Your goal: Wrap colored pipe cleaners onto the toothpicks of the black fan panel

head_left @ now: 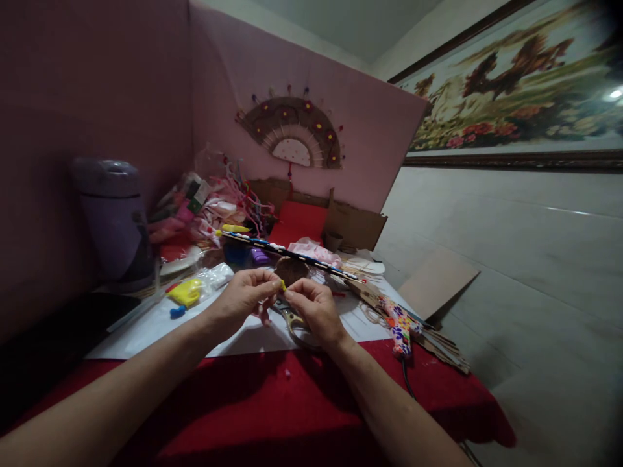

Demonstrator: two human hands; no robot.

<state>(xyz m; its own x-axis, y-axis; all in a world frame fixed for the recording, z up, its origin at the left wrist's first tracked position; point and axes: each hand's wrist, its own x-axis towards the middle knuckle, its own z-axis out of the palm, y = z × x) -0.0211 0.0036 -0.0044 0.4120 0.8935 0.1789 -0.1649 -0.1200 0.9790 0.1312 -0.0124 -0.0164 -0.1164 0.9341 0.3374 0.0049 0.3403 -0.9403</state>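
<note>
A tiny piece of yellow modelling clay [283, 285] sits between my two hands above the white paper. My left hand [246, 295] pinches it between thumb and forefinger, while the other fingers curl below. On its right side, my right hand [317, 310] is closed too, thumb and forefinger pressed at the same piece. Under my hands lies a pair of scissors [294, 324], partly covered. A larger lump of yellow clay [185, 293] rests on plastic to the left, with a blue clay bit [178, 312] beside it. Behind my hands runs a long dark strip [292, 253] with blue and white decoration.
At left stands a purple flask [117, 220]. A flower-patterned glue gun [402, 327] with a cord lies at right, near cardboard strips [445, 347]. Pink craft materials [224, 204] pile up at the back. A decorated fan [292, 133] hangs on the pink board.
</note>
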